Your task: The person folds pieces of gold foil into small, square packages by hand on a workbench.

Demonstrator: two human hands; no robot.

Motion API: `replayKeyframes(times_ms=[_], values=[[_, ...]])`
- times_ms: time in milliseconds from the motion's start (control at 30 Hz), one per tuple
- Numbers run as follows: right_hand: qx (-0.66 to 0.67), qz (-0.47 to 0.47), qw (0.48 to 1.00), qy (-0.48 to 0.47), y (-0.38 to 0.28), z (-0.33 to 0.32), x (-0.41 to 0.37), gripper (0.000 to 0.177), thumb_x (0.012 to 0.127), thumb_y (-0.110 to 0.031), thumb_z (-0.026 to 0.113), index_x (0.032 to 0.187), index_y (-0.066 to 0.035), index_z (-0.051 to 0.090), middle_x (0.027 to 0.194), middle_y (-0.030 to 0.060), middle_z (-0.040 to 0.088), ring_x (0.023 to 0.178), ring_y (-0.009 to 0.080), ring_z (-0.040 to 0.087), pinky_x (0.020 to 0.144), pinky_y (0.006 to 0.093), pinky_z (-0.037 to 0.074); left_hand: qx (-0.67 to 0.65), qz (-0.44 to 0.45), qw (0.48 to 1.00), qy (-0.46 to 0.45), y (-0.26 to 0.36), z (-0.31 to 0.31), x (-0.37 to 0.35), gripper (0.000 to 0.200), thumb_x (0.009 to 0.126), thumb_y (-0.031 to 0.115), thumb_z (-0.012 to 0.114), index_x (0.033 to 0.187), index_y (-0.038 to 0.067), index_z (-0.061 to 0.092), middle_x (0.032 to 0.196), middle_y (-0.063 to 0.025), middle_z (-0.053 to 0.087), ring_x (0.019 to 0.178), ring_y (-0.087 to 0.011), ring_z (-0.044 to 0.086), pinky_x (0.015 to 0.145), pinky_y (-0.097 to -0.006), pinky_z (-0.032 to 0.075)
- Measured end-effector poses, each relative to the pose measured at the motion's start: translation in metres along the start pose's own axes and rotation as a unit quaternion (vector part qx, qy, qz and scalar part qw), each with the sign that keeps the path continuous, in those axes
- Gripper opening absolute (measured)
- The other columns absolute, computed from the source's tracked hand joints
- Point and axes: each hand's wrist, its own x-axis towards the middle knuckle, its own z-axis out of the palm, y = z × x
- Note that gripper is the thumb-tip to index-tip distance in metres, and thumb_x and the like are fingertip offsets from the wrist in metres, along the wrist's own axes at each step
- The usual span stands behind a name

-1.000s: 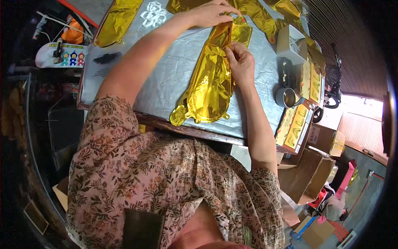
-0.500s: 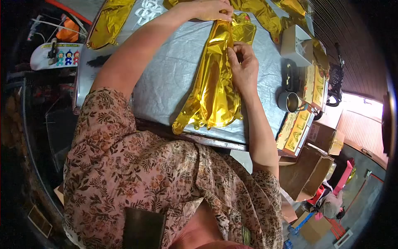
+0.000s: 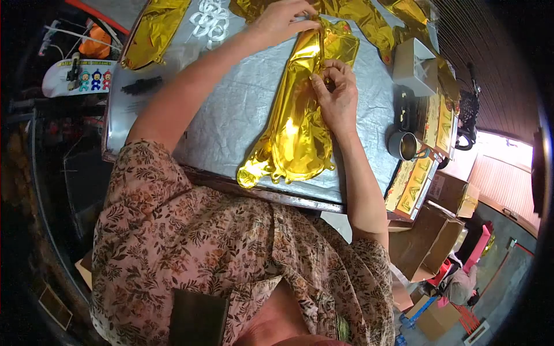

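A flat gold foil balloon (image 3: 297, 124) lies lengthwise on the silver-covered table, its wide, tabbed end at the front edge. My left hand (image 3: 283, 22) is over its far, narrow end, thumb and fingers apart, the thumb near the foil. My right hand (image 3: 339, 95) is at the balloon's right side, with thumb and curled fingers pinching its edge. Beneath the far end, part of another gold foil piece (image 3: 341, 46) sticks out to the right.
More gold foil balloons (image 3: 151, 37) lie along the table's left and far sides. White looped strips (image 3: 209, 23) are beyond my left arm. At right stand a white box (image 3: 412, 66), a black case (image 3: 404, 109), a metal cup (image 3: 402, 145) and printed boxes (image 3: 411, 187). Cardboard cartons (image 3: 430, 242) sit below.
My left hand has lifted slightly and spread its fingers at the far end. My right hand has shifted a little along the edge. The balloon's front part looks smoother and flatter.
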Motion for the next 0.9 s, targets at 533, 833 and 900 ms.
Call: replayKeyframes(times_ms=[533,833,900], values=[[0.004,-0.010,0.999,-0.040,-0.002,-0.005,0.002,0.013,0.091,-0.008,0.076,0.091,0.004,0.070,0.126,0.0139,0.063,0.111,0.0272,0.061,0.095,0.0354,0.050,0.300,0.104,0.948,-0.005,0.001,0.026,-0.038,0.055,0.106,0.039,0.056,0.152,0.010,0.051,0.157,-0.0045,0.050,0.142,-0.0246,0.046,0.115,-0.0457,0.034],[0.005,-0.010,0.999,-0.039,0.000,-0.003,0.002,0.014,0.091,-0.007,0.076,0.089,0.005,0.069,0.125,0.0134,0.063,0.110,0.0259,0.061,0.093,0.0346,0.050,0.302,0.093,0.947,-0.056,0.005,0.020,-0.036,0.056,0.107,0.042,0.051,0.156,0.014,0.047,0.164,-0.0004,0.043,0.144,-0.0237,0.044,0.117,-0.0453,0.031],[-0.003,-0.017,0.999,-0.038,0.002,-0.002,0.002,0.014,0.091,-0.007,0.075,0.089,0.005,0.069,0.125,0.0133,0.063,0.109,0.0255,0.061,0.092,0.0343,0.051,0.319,0.095,0.941,-0.060,0.006,0.020,-0.037,0.057,0.108,0.044,0.049,0.157,0.015,0.046,0.166,0.0002,0.040,0.146,-0.0238,0.042,0.118,-0.0454,0.030]])
